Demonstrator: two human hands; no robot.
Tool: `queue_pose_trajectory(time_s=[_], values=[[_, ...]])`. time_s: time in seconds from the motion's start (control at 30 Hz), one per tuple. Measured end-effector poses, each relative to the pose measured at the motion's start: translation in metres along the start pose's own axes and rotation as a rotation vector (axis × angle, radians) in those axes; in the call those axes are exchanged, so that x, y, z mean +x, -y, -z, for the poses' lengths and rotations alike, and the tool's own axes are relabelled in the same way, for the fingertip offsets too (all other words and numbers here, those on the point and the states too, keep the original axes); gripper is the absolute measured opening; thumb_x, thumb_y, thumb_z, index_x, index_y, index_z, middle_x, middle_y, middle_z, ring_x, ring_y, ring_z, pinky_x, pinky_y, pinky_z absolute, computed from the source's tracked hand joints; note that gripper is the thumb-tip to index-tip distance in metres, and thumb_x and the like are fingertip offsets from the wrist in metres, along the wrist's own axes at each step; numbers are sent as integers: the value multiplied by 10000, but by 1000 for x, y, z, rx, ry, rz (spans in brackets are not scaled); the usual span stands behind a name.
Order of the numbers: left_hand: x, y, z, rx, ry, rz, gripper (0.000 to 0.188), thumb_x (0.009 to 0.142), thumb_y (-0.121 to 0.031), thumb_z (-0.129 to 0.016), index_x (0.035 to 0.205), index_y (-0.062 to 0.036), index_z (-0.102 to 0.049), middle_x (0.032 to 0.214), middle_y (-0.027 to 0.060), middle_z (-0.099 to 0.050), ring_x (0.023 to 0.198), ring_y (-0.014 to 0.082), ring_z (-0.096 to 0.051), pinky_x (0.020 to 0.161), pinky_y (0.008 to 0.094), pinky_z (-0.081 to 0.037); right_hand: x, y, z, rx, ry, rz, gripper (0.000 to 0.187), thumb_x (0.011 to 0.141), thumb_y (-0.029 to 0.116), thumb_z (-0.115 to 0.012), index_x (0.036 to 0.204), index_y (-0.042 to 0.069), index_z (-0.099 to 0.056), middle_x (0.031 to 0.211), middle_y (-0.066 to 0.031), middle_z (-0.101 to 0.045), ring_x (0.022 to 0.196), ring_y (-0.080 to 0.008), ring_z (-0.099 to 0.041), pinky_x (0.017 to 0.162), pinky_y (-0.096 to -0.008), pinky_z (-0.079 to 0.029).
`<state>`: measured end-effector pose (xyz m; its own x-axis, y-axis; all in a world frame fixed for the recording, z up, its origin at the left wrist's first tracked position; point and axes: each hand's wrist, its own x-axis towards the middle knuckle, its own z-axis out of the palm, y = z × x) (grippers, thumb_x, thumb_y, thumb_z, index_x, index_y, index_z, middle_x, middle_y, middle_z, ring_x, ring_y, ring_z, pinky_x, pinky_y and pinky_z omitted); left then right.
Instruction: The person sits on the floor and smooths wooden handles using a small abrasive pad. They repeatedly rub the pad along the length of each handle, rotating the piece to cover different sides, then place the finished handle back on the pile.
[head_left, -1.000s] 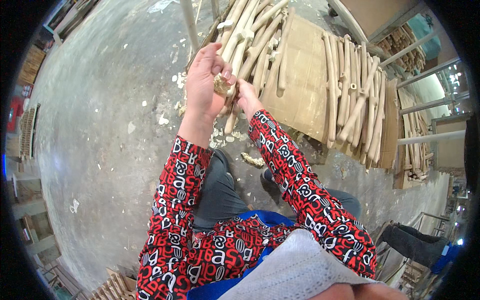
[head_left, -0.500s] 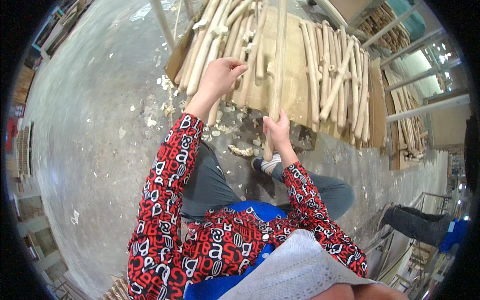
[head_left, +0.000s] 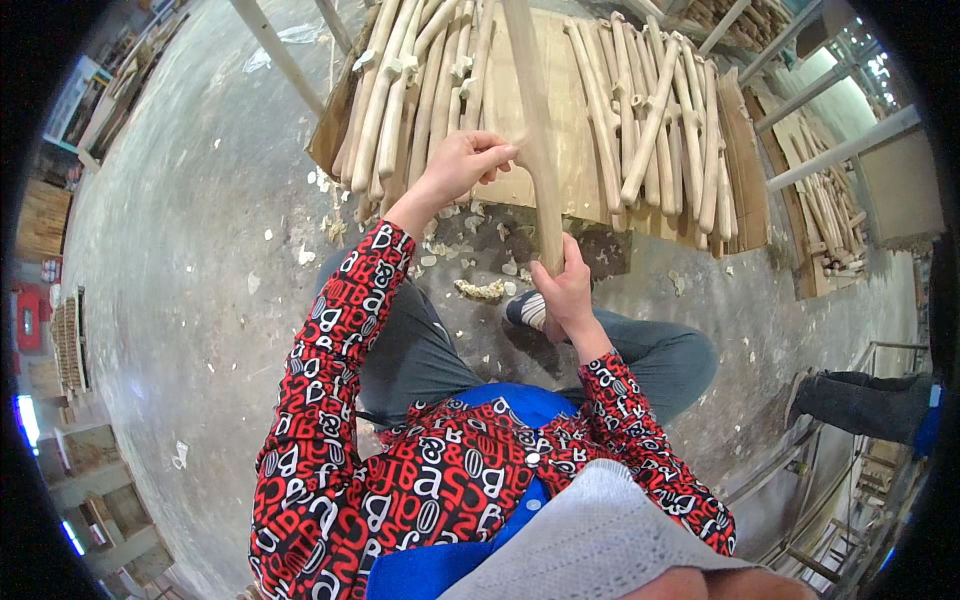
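My right hand (head_left: 570, 295) is wrapped round the lower end of a long pale wooden stick (head_left: 546, 205), which stands nearly upright in the picture. The upper part of the stick is smeared by motion and runs out past the top edge. Beside a bump on the stick's left side is my left hand (head_left: 465, 165), its thumb and fingers pinched together. Whatever that pinch may hold is hidden, and I cannot tell whether the fingertips touch the stick.
Similar knobbly sticks lie in a left pile (head_left: 392, 95) and a right pile (head_left: 655, 130) on cardboard (head_left: 508, 95). Metal rails (head_left: 840, 150) rise at the right. Pale shavings (head_left: 480, 289) litter the concrete floor. Another person's legs (head_left: 865, 405) show at far right.
The left hand has come closer to the stick, up to its bump. My right hand sits slightly lower and further right, still gripping. The view has shifted a little.
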<state>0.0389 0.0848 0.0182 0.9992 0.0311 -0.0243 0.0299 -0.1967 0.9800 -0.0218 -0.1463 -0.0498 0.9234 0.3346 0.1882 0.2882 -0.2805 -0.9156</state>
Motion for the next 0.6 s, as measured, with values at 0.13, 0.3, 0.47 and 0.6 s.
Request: queue_pose_trajectory(time_s=[0.13, 0.3, 0.47, 0.6], values=[[-11, 0, -2, 200, -38, -58, 245, 872, -230, -618, 856, 7, -678, 671, 29, -632, 574, 73, -542, 525, 241, -440, -5, 1, 3, -105, 32, -27, 500, 785, 161, -663, 1219, 32, -452, 881, -255, -629, 823, -415, -633, 673, -446, -505], [-15, 7, 2, 373, -143, -208, 240, 865, -223, -601, 892, 3, -676, 689, 49, -641, 595, 85, -558, 557, 253, -453, -9, 2, -7, -131, 19, 32, 487, 785, 134, -659, 1211, 25, -450, 844, -203, -640, 750, -380, -652, 633, -432, -509], [-14, 8, 2, 212, -146, -186, 246, 877, -228, -587, 915, 0, -671, 718, 68, -660, 586, 112, -571, 564, 275, -465, -8, 8, -9, 348, 171, -282, 489, 779, 109, -652, 1213, 0, -455, 784, -45, -578, 624, -206, -577, 597, -341, -503], [-15, 2, -5, 263, -64, -151, 256, 906, -235, -571, 948, -4, -674, 730, 59, -669, 578, 120, -580, 563, 274, -477, -8, 12, -8, 221, 87, -286, 499, 774, 113, -654, 1219, 6, -453, 800, -92, -611, 630, -250, -616, 595, -361, -511]])
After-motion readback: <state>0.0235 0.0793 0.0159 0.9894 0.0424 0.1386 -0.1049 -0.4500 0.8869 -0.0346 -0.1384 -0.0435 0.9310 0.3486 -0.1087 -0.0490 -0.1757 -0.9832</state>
